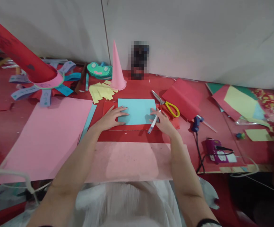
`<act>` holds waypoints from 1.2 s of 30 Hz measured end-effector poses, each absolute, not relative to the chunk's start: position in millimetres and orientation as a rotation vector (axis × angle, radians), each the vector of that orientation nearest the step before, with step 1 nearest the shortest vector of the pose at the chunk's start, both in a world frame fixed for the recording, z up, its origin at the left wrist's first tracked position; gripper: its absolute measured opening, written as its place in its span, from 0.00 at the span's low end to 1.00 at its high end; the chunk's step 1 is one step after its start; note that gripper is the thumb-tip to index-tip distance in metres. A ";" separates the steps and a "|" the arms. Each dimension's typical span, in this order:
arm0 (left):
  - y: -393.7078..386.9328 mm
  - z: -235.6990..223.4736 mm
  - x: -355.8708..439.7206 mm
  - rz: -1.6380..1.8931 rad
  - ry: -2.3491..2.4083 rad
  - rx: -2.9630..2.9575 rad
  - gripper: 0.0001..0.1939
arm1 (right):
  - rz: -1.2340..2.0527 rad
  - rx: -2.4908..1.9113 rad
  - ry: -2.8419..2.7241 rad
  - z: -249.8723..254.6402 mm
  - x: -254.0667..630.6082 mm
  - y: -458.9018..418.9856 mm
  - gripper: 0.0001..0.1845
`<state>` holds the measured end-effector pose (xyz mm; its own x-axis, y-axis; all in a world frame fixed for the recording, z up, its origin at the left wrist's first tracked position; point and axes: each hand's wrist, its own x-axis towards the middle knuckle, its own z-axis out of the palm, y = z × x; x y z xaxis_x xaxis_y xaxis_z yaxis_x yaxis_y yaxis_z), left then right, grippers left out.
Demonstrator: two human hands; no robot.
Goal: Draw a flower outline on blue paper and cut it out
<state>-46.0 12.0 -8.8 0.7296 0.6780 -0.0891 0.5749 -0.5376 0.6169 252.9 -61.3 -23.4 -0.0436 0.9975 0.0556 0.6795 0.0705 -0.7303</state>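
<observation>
A light blue sheet of paper (139, 108) lies flat on red paper (127, 127) in the middle of the table. On its left end rests my left hand (113, 117), fingers spread over the sheet and nothing in them. My right hand (164, 122) is at the right end, its fingertips touching the sheet, with a white marker (153, 125) held slanting down between the fingers. Just beyond that hand are scissors with yellow handles (172, 107), their blades pointing to the back left.
A pink paper cone (117, 69) stands behind yellow strips (101, 91). Large pink sheets (49, 135) lie left, beneath a red tube (25, 52) with paper arms. To the right are folded red paper (183, 97), a corded glue gun (196, 123) and a purple socket box (216, 151).
</observation>
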 end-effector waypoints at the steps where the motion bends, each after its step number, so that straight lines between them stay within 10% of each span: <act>1: 11.8 -8.2 -46.2 0.212 0.939 2.298 0.22 | 0.739 -1.612 -1.689 -20.2 254.3 -60.8 0.09; 16: 10.1 -9.2 -43.4 0.221 1.007 2.249 0.38 | 1.042 -1.122 -1.145 9.3 175.5 -43.0 0.28; 36: 12.1 -7.4 -45.1 0.185 0.927 2.267 0.22 | 1.278 -1.258 -1.317 -18.9 144.1 -46.9 0.26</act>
